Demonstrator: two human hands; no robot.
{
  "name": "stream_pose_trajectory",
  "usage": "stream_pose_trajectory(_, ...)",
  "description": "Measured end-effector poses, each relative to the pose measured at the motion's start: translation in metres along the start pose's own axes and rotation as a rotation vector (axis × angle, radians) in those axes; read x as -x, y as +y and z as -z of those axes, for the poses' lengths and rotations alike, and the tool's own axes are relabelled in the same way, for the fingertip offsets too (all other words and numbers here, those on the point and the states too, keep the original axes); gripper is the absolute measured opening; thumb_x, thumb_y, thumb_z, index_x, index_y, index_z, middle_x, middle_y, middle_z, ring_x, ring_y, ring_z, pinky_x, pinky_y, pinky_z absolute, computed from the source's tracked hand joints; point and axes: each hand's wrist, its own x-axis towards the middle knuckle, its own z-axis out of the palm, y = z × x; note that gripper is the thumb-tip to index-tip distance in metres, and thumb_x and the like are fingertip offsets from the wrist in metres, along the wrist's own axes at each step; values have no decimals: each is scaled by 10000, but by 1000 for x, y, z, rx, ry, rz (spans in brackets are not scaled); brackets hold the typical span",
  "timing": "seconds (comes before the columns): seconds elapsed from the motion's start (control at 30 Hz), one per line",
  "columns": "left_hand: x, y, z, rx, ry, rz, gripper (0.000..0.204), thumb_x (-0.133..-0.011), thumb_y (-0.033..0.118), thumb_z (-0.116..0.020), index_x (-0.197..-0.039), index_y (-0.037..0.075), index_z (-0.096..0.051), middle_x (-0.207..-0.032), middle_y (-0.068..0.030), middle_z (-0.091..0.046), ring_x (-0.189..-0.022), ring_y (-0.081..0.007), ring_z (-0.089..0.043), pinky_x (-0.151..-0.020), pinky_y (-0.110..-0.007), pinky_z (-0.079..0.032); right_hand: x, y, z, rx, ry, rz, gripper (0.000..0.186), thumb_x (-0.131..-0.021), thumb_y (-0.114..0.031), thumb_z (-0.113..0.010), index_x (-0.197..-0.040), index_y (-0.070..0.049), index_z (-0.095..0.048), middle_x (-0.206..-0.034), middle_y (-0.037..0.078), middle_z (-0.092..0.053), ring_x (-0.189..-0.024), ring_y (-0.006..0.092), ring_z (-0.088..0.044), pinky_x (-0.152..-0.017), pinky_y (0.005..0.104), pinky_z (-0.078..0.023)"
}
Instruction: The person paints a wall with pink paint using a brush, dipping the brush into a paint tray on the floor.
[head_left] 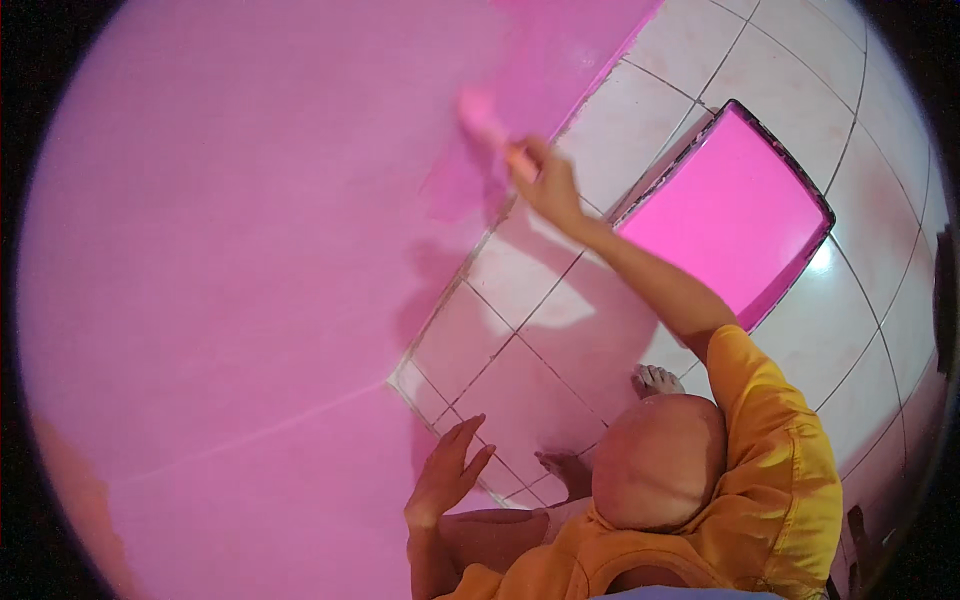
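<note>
My right hand (548, 185) is closed round the handle of a paintbrush (478, 108), whose bristles are loaded with pink paint and blurred. The bristles are at the pink wall (250, 220), just above where it meets the floor. Darker, wet-looking pink strokes (455, 180) show beside the brush. My left hand (452, 475) holds nothing; its fingers are stretched out and apart, beside my leg and close to the wall's corner. To the right of my right forearm, a rectangular black-rimmed container (830, 215) stands on the floor with bright pink paint (725, 215) in it.
White floor tiles (545, 280) with dark joints run along the wall's foot, with rough, paint-marked edges. My bent knee (660, 460) and bare foot (655, 380) are between my arms. An orange patch (80, 510) shows on the wall at the lower left.
</note>
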Motion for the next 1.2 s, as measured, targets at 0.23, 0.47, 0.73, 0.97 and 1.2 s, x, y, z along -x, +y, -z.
stream_pose_trajectory(0.23,-2,3,1,-19,0,15,469,-914,290,-542,-1318,81,-424,-1309,-174,-472,-1215,-341,-449,-1013,-422,-366,46,18,-5,-23,-711,-14,206,-822,-179,-643,-957,-26,-615,-831,126,-657,-766,209,-627,-699,337,-480)
stream_pose_trajectory(0.47,7,-5,-1,16,0,58,473,-919,300,-531,-1327,88,-419,-1320,-168,-466,-1223,-341,-442,-1023,-422,-356,-89,77,98,134,103,-97,265,-800,-253,-691,-942,-31,-660,-755,131,-664,-649,151,-615,-571,328,-462)
stream_pose_trajectory(0.73,-4,0,-2,5,-39,35,478,-923,307,-522,-1332,85,-413,-1327,-181,-457,-1236,-343,-429,-1034,-418,-344,-36,85,37,192,290,11,224,-832,-205,-658,-952,-25,-599,-614,105,-585,-567,136,-546,-507,321,-420)
stream_pose_trajectory(0.97,-7,5,2,-2,-28,27,480,-921,299,-527,-1330,78,-411,-1328,-183,-453,-1236,-340,-430,-1029,-421,-349,79,59,-4,19,-802,-73,193,-813,-173,-663,-931,-33,-602,-728,85,-617,-668,119,-567,-598,319,-451)
stream_pose_trajectory(1.2,1,2,2,12,-11,48,483,-916,294,-537,-1330,79,-414,-1331,-177,-453,-1232,-341,-434,-1027,-420,-352,-11,94,38,305,-325,-57,240,-812,-212,-672,-992,-63,-619,-707,125,-645,-631,193,-607,-592,336,-467)
